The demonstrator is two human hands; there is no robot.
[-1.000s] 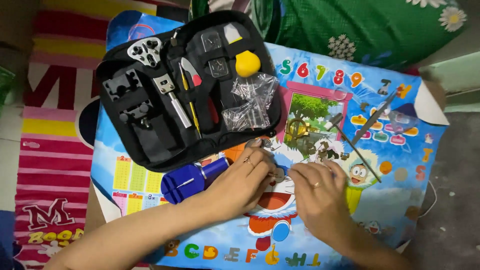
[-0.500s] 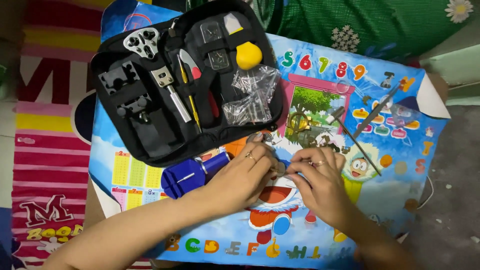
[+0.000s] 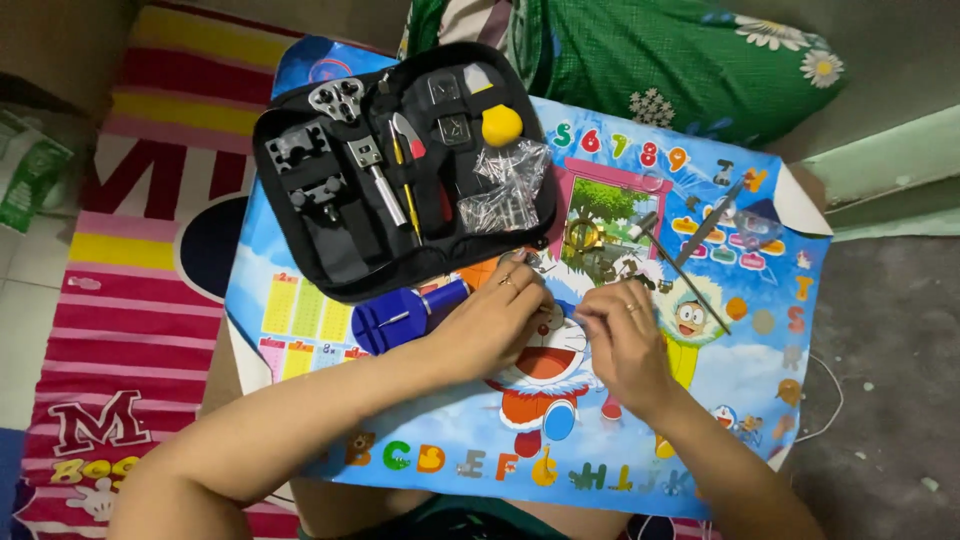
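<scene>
both hands meet over the middle of a bright cartoon mat (image 3: 700, 400), and whatever they work on is a very small part between the fingertips, too small and too covered to make out. the left hand (image 3: 495, 320) is curled with its fingers bent down onto the mat, a ring on one finger; the right hand (image 3: 620, 340) is pinched narrow, thumb and forefinger drawn together toward the left. i cannot tell for sure whether either one really grips something or only presses on it.

just left of the left hand, touching its wrist side, lies a blue tool (image 3: 405, 315) on its side. above it sits an open black tool case (image 3: 400, 170) with small metal tools in loops, a yellow ball (image 3: 502, 124) and a clear plastic bag (image 3: 510, 185) of little parts. right of the hands, a thin metal rod (image 3: 685, 270) lies slanted across the mat, with loose small metal bits (image 3: 600, 262) near it. a green pillow (image 3: 690, 60) is at the top, a striped rug (image 3: 130, 300) at the left.

the risk here, as i judge it: the part is tiny and the mat is busy with colour, so a slip of the fingertips could send it off among the pictures or down onto the rug, hard to find. the loose bits near the right hand could also be swept off by a sleeve or wrist.
</scene>
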